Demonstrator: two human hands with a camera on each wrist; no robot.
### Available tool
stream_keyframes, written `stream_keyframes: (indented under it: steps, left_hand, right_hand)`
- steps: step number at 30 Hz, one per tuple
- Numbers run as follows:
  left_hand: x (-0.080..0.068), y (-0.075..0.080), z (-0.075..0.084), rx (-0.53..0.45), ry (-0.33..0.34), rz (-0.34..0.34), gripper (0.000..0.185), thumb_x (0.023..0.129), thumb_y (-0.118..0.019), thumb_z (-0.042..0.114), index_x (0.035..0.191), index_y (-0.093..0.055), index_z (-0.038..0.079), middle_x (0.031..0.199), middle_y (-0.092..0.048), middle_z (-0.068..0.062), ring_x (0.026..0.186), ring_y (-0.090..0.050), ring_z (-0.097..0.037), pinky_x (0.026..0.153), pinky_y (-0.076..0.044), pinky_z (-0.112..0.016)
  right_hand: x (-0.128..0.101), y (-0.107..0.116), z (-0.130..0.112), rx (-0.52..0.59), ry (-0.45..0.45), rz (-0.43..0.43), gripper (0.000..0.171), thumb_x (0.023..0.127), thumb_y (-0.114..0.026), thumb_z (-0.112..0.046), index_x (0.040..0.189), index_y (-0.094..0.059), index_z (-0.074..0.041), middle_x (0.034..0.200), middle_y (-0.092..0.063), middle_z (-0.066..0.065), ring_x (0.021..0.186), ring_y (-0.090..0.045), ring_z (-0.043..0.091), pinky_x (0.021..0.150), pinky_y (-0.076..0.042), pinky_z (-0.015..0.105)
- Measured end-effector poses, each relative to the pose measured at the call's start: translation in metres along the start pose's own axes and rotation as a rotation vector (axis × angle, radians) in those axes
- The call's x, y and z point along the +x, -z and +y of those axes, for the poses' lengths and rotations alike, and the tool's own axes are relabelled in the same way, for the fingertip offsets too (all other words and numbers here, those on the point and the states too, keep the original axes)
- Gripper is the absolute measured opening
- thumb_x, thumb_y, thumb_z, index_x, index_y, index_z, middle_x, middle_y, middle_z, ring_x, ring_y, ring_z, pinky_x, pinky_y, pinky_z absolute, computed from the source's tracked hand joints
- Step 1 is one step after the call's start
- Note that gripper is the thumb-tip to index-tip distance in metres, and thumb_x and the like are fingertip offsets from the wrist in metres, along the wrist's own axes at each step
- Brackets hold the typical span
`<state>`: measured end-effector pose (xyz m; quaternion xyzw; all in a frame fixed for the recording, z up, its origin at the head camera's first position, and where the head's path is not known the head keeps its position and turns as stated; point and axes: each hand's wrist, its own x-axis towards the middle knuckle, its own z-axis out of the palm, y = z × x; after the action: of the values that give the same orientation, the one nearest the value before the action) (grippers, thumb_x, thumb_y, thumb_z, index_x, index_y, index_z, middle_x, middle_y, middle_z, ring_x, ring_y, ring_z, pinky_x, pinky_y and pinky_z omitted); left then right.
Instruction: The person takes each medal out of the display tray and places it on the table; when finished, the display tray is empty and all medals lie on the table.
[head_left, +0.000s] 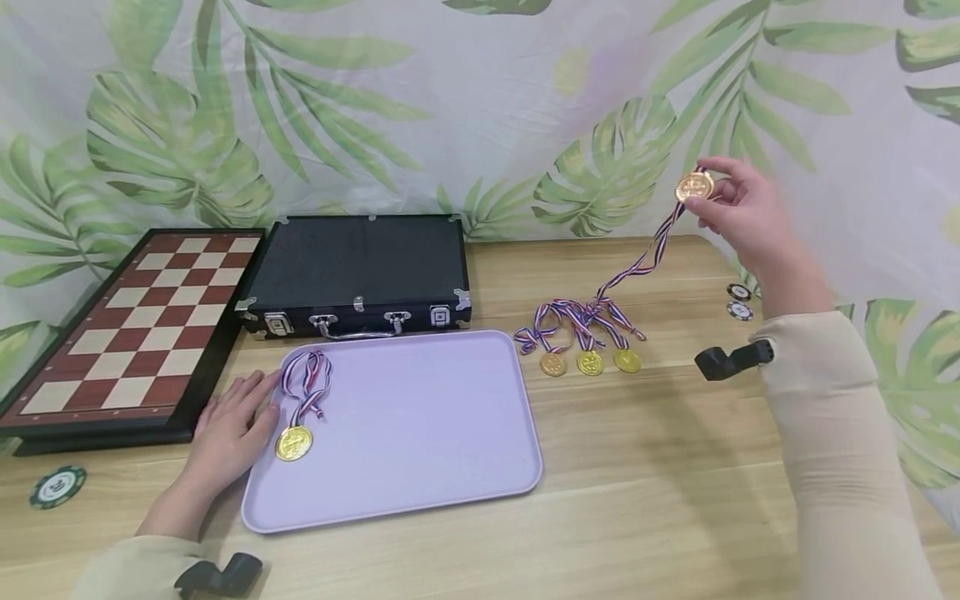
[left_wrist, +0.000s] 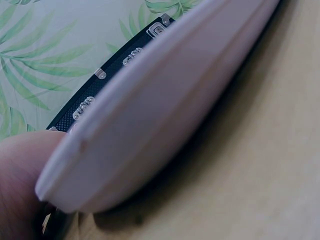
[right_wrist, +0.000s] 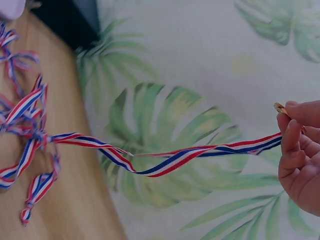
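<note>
Raised over the right side of the table, my right hand [head_left: 738, 204] pinches a gold medal [head_left: 694, 187] between thumb and fingers. Its red, white and blue ribbon [right_wrist: 200, 151] slants down to the bunched ribbons on the table. Below it lie three more medals in a row: a copper-toned one [head_left: 553, 364], a gold one [head_left: 590, 362] and another gold one [head_left: 627, 360]. My left hand [head_left: 234, 429] rests at the left rim of the lilac tray [head_left: 420, 417], fingers extended. Inside that tray, near the hand, lies one gold medal [head_left: 293, 442] with its ribbon looped above.
Behind the tray stands a black case [head_left: 367, 271] with metal latches. A checkered board [head_left: 150, 325] lies at the left, with a green poker chip [head_left: 57, 487] in front. Two dark chips [head_left: 739, 301] lie near the right edge. A leaf-patterned cloth [head_left: 495, 108] hangs behind.
</note>
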<state>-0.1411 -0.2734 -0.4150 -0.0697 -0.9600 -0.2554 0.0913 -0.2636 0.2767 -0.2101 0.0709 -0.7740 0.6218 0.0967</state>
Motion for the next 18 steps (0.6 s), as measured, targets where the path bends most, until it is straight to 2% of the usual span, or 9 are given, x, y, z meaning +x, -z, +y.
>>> stream_keyframes:
  steps: [3,7,13,18]
  left_hand:
    - [0.0,0.0,0.0,-0.004,-0.001,-0.003,0.045,0.09,-0.037,0.022,0.132,-0.034,0.005,0.13,-0.029,-0.028,0.124,-0.013,-0.04,0.096,0.002,-0.055]
    - [0.001,-0.001,0.001,-0.007,-0.001,-0.005,0.045,0.09,-0.037,0.021,0.131,-0.034,0.005,0.13,-0.029,-0.028,0.124,-0.014,-0.041,0.096,0.002,-0.055]
    - [0.0,0.001,0.002,-0.01,0.001,0.002,0.044,0.09,-0.037,0.022,0.131,-0.034,0.005,0.13,-0.029,-0.028,0.124,-0.013,-0.04,0.096,0.002,-0.054]
    - [0.0,0.001,0.002,-0.014,-0.007,0.011,0.044,0.09,-0.038,0.021,0.131,-0.035,0.005,0.13,-0.03,-0.028,0.124,-0.014,-0.04,0.096,0.002,-0.054]
  right_hand:
    - [0.007,0.001,0.016,-0.14,-0.055,0.014,0.053,0.079,-0.06,-0.001,0.127,-0.039,-0.006,0.075,-0.054,0.0,0.056,-0.048,0.007,0.049,-0.04,0.014]
    - [0.01,0.004,0.039,-0.252,-0.103,0.006,0.054,0.081,-0.058,-0.003,0.13,-0.036,-0.006,0.075,-0.052,-0.002,0.058,-0.048,0.006,0.05,-0.04,0.014]
    - [0.008,0.002,0.077,-0.314,-0.109,-0.045,0.051,0.081,-0.056,-0.002,0.128,-0.036,-0.002,0.07,-0.052,-0.005,0.056,-0.048,0.005,0.049,-0.039,0.016]
    - [-0.003,0.003,0.106,-0.324,-0.147,-0.125,0.051,0.082,-0.058,-0.006,0.128,-0.037,-0.003,0.064,-0.049,-0.005,0.056,-0.049,0.008,0.048,-0.038,0.019]
